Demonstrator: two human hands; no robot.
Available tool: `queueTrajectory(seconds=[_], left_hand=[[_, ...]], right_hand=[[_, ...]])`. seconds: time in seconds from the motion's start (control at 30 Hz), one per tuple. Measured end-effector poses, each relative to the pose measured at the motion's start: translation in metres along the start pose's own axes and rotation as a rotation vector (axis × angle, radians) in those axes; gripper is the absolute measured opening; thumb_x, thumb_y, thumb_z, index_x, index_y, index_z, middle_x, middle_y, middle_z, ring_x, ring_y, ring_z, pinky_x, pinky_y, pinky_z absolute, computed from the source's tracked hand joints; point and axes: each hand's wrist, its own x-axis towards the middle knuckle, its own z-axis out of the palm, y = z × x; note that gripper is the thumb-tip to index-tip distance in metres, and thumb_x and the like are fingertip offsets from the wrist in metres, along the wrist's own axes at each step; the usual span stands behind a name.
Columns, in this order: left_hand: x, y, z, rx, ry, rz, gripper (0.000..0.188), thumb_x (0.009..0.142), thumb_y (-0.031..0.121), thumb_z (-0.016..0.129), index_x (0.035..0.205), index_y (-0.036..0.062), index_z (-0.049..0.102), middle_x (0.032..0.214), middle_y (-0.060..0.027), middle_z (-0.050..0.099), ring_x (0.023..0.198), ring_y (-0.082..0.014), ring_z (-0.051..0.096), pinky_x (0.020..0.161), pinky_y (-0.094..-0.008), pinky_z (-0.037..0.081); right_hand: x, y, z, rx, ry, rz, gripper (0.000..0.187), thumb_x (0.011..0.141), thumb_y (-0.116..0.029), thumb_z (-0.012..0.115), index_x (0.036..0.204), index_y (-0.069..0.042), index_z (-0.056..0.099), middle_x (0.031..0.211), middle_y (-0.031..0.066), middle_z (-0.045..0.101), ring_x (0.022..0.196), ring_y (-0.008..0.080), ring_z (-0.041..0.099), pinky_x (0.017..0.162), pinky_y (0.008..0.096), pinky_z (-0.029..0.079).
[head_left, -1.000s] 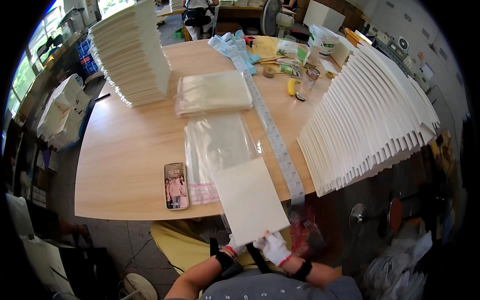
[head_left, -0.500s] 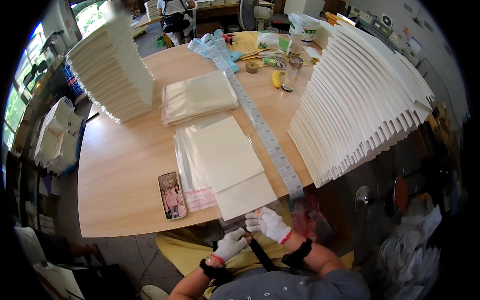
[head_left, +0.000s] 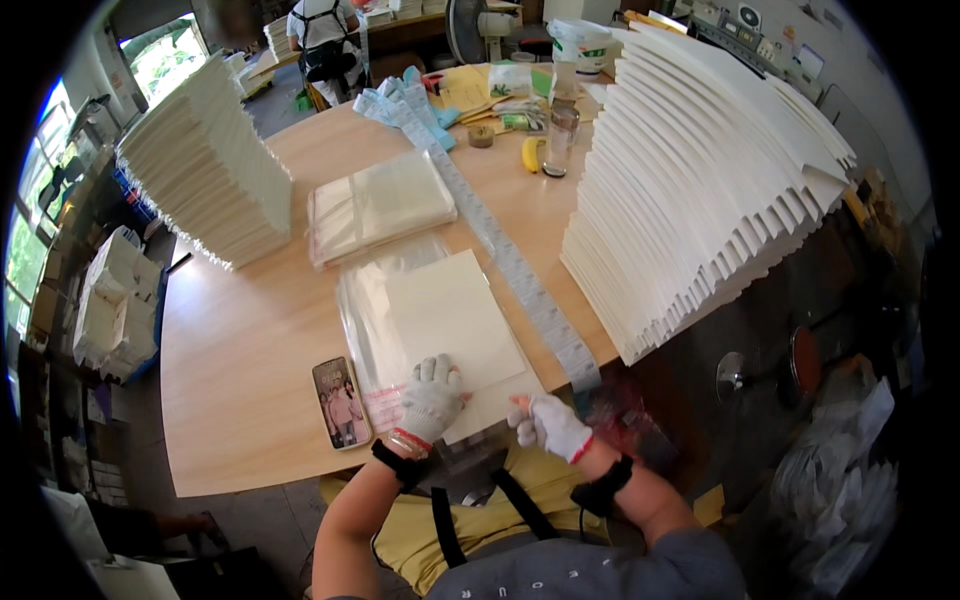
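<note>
My left hand (head_left: 432,400), in a white knit glove with red trim, lies spread on the lower left corner of a cream sheet (head_left: 455,310) and the clear plastic bags (head_left: 365,325) beneath it. A second pale sheet (head_left: 490,408) shows below the first, reaching the table's front edge. Just right of that sheet, at the edge, my right hand (head_left: 552,427) is gloved too, its bare thumb tip pressed toward curled fingers; whether anything is pinched there is hidden. A phone (head_left: 342,402) lies left of my left hand.
A bundle of clear bags (head_left: 382,205) lies farther back. Tall stacks of white sheets stand left (head_left: 205,165) and right (head_left: 700,190). A label strip (head_left: 510,265) crosses the table. A banana (head_left: 531,155), a glass bottle (head_left: 560,140) and a tub (head_left: 580,48) sit behind; another person is beyond.
My left hand has moved up from my lap onto the sheets and bags. My right hand has shifted slightly right, its fingers now curled. The view has shifted a little.
</note>
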Motion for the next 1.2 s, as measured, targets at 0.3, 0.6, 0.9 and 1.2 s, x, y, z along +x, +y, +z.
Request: queueTrajectory(seconds=[0.3,0.6,0.9,1.2], left_hand=[[-0.017,0.048,-0.034,-0.197,0.213,0.22,0.024,0.068,0.016,0.068,0.084,0.0058,0.054,0.09,-0.0093,0.061,0.08,-0.0294,0.062,0.071,-0.0373,0.053],[-0.081,0.073,-0.026,-0.153,0.325,-0.149,0.041,0.065,0.016,0.074,0.101,0.0077,0.059,0.116,-0.0109,0.057,0.105,-0.032,0.056,0.084,-0.0396,0.049],[-0.08,0.056,-0.006,-0.341,0.269,-0.199,0.01,0.071,0.006,0.065,0.079,0.0067,0.059,0.088,-0.0057,0.065,0.08,-0.0287,0.061,0.07,-0.0403,0.049],[-0.08,0.059,-0.013,-0.295,0.412,-0.144,0.016,0.071,0.01,0.068,0.082,0.006,0.058,0.089,-0.0096,0.062,0.081,-0.0318,0.059,0.07,-0.042,0.048]], right_hand=[[0.006,0.003,0.029,-0.157,0.123,-0.25,0.036,0.093,-0.035,0.057,0.108,-0.002,0.051,0.088,0.013,0.066,0.067,0.0222,0.066,0.054,0.0314,0.053],[-0.154,-0.007,-0.092,-0.276,0.401,-0.27,0.019,0.091,-0.023,0.058,0.1,-0.007,0.058,0.063,-0.0021,0.051,0.046,0.0052,0.042,0.04,0.0215,0.033],[-0.187,0.028,-0.113,-0.27,0.092,-0.054,0.028,0.09,-0.022,0.058,0.11,-0.002,0.061,0.062,-0.0061,0.052,0.042,0.0012,0.035,0.039,0.0187,0.024],[-0.186,0.043,-0.099,-0.194,0.168,-0.102,0.017,0.09,-0.019,0.056,0.101,-0.008,0.061,0.058,-0.0074,0.047,0.042,0.0018,0.036,0.038,0.0186,0.026]])
